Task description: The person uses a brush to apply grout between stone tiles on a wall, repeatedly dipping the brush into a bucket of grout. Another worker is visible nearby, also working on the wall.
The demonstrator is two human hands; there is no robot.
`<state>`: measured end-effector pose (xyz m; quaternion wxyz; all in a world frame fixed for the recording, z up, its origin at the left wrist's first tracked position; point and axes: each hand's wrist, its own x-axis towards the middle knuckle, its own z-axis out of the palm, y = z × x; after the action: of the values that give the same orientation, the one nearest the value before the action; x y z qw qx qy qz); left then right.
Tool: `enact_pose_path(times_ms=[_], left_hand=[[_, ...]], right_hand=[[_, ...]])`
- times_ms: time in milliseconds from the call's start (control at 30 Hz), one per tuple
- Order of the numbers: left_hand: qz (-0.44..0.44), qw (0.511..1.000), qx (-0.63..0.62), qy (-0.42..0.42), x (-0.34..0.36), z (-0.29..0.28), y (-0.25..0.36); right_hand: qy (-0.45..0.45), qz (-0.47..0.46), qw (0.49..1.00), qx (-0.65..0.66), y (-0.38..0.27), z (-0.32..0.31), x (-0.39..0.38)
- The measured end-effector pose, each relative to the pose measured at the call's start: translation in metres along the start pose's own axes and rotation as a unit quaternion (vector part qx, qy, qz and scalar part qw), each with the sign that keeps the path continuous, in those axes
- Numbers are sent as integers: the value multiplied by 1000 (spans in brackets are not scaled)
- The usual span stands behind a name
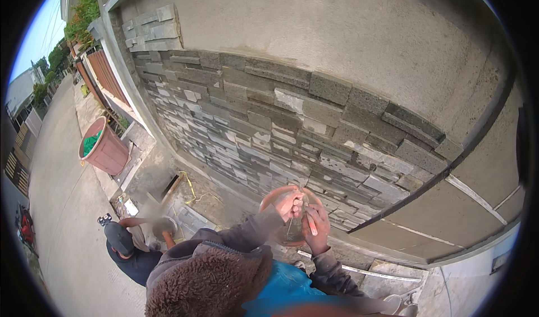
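Note:
Over a round orange basin close to the wall, my two hands are nearly touching. My right hand is closed round a tool with a pale orange handle; its working end is hard to make out. The fingers of my left hand are curled beside a small greyish piece, and what they grip is unclear. In front of me is a wall faced with grey stone strips of uneven depth.
Bare plaster lies above the stone. To the left, a co-worker in a dark cap bends over a round container. Farther off stand a pinkish bin and an opening in the ground, with yellow cord beside it.

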<state>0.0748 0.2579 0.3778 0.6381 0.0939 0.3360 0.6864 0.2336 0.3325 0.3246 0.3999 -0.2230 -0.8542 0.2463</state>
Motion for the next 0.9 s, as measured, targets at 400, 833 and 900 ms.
enact_pose_path(times_ms=[400,833,900], left_hand=[[-32,999,19,4,9,-16,-8],[-75,997,-14,-4,-12,-55,26],[-79,997,3,4,-12,-51,28]], right_hand=[[13,47,997,60,-3,1,-21],[522,78,697,485,78,-145,58],[472,89,714,509,68,-130,82]])
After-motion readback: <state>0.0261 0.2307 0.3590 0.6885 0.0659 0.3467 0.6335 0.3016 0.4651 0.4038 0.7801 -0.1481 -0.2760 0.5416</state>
